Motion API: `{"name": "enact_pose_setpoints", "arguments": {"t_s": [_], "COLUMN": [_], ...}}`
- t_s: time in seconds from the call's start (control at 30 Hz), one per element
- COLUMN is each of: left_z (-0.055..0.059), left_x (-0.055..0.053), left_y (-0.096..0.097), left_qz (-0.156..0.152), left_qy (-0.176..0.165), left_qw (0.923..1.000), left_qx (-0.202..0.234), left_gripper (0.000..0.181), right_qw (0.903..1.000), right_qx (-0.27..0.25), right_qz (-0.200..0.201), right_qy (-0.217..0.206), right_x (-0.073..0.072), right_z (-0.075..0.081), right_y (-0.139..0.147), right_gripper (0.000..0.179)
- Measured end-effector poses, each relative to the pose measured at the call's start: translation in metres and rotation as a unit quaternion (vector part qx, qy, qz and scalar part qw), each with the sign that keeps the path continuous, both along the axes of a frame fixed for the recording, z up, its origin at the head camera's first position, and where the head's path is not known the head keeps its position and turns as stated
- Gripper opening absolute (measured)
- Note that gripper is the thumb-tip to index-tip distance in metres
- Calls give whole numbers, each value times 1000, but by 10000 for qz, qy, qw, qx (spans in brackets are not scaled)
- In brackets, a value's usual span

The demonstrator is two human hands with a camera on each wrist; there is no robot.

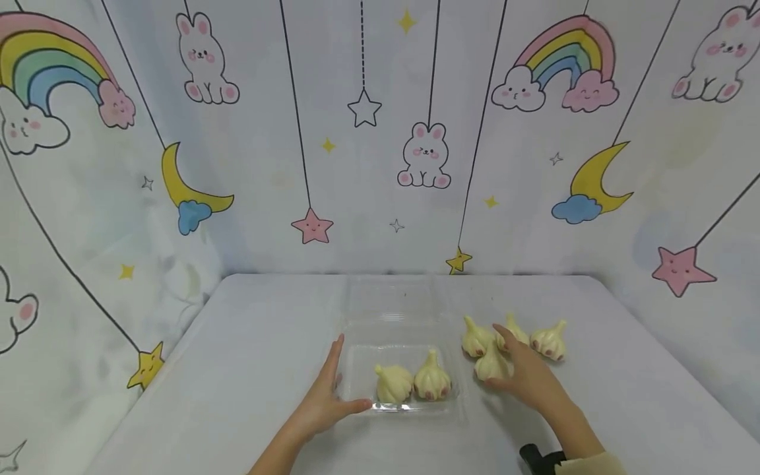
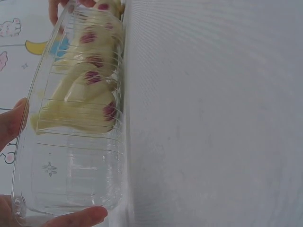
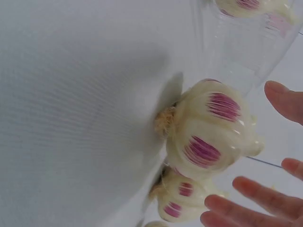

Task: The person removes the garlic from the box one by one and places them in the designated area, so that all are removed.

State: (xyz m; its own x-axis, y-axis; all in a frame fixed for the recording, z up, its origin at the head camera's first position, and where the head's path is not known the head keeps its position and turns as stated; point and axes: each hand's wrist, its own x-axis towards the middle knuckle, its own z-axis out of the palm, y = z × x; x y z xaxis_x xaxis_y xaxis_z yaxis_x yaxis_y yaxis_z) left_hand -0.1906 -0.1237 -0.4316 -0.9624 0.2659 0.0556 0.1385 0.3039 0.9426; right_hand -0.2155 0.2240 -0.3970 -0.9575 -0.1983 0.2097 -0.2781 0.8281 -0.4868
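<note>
A clear plastic box (image 1: 359, 369) lies with its lid (image 1: 388, 297) folded back behind it. Two garlic bulbs, one (image 1: 394, 384) beside the other (image 1: 432, 377), sit in its right half. My left hand (image 1: 323, 399) is at the box's front left corner, fingers extended along the left side and thumb at the front rim. To the right of the box, my right hand (image 1: 531, 376) reaches over a loose garlic bulb (image 1: 490, 367), thumb and fingers spread around it. The right wrist view shows a gap between those fingers (image 3: 265, 196) and the nearest bulb (image 3: 208, 127).
Several loose garlic bulbs lie right of the box, including one (image 1: 476, 338) at the left of the group and one (image 1: 549, 340) at the far right. A white cloth (image 1: 261, 330) covers the table. Behind it hangs a printed backdrop (image 1: 255, 132).
</note>
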Motion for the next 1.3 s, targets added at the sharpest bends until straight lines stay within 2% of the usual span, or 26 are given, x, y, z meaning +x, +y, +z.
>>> {"name": "enact_pose_setpoints", "arguments": {"t_s": [0.2,0.4,0.6,0.87,1.17,1.3], "left_z": [-1,0,0,0,2,3], "left_x": [1,0,0,0,-1,1], "left_y": [0,0,0,1,1,1], "left_qz": [12,31,21,38,37,32], "left_qy": [37,56,49,68,46,25], "left_qw": [10000,9999,10000,10000,10000,10000], "left_qx": [-27,-80,-61,-29,-21,-30], "left_gripper": [115,115,115,115,115,114], "right_qw": [9991,9982,9980,9891,9838,9816], "right_qx": [245,138,-361,-1471,-1766,-1878], "right_qz": [-322,-295,-159,33,292,339], "right_qy": [152,494,496,-91,112,50], "right_x": [9,12,13,18,18,18], "right_z": [10,18,22,27,27,26], "right_y": [-2,-10,-17,-33,-56,-64], "right_gripper": [87,80,73,66,64,62]}}
